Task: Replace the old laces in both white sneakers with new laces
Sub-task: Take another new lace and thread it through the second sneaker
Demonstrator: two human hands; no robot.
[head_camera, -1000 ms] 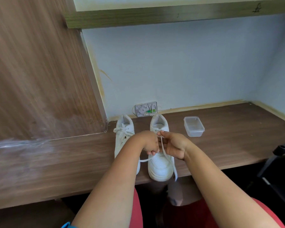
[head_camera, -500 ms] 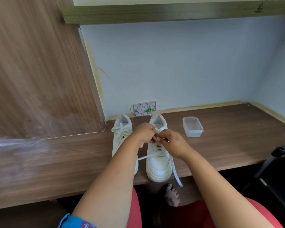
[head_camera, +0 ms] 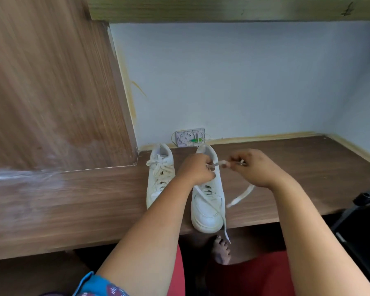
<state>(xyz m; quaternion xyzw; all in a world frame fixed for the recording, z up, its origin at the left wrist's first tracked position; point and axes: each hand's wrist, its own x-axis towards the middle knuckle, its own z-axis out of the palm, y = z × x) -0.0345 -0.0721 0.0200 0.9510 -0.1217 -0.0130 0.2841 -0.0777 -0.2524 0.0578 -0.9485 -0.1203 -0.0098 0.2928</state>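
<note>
Head view: two white sneakers stand side by side on the brown wooden bench (head_camera: 308,167), toes toward the person and heels near the back wall. Taking the wall socket plate (head_camera: 190,137) as the landmark, the left sneaker (head_camera: 159,178) sits just in front of it and to its left, fully laced with a loose bow on top. The right sneaker (head_camera: 208,206) sits just in front of the plate and slightly to its right, its toe at the bench's front edge.

The left hand (head_camera: 195,169) rests over the upper eyelets of the right sneaker, fingers curled closed and pinching the lace (head_camera: 219,163) where it leaves the shoe. The right hand (head_camera: 254,167), farther right of the plate and above the bench, has its fingers closed on the same lace, which is drawn taut in a short span between the two hands. A free length of lace curves down onto the bench from under the right hand. Another strand runs down across the right sneaker's toe and hangs over the front edge of the bench.

Below that edge, a bare foot (head_camera: 221,251) and red clothing (head_camera: 244,276) are visible. A black frame (head_camera: 363,221) stands at the far right.
</note>
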